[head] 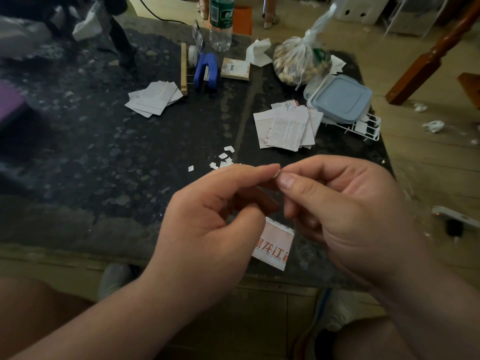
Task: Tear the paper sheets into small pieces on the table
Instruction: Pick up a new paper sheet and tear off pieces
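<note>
Two hands, left hand (pixel 207 219) and right hand (pixel 353 216), pinch one paper scrap (pixel 277 174) in curled fingers; torn bits (pixel 224 159) beyond them, printed slip (pixel 274 245) beneath.

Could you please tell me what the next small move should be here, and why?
Probably let the tiny scrap drop beside the torn bits: the left hand and right hand both pinch it, it looks too small to tear again, and the red-printed piece below is far larger.

Dim indoor light, soft blur throughout, wide-angle bending at the edges.
</note>
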### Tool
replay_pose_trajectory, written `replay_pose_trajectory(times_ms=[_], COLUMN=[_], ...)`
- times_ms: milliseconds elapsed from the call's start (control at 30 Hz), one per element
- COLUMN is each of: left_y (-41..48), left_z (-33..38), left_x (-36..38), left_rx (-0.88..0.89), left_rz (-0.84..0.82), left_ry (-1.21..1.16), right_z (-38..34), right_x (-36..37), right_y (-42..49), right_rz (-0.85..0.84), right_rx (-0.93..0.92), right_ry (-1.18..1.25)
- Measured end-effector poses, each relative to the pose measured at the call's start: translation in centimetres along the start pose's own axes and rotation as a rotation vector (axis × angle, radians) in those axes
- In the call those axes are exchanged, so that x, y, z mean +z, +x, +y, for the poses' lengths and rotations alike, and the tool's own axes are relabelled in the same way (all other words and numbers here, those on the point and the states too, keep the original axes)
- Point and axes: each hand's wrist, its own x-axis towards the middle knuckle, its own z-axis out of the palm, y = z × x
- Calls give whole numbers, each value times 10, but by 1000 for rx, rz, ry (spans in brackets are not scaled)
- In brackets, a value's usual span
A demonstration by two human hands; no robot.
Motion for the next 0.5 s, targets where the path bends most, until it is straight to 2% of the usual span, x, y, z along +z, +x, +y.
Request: replay_pose_trajectory(times_ms=[500], left_y=[0], left_z=[1], left_x=[0], left_rx=[12], left_rz=[-10], left_ry=[20], right_z=[-2], right_x=[4], right_y=[0], right_rz=[42], right_rx=[-42], right_ry=[-48])
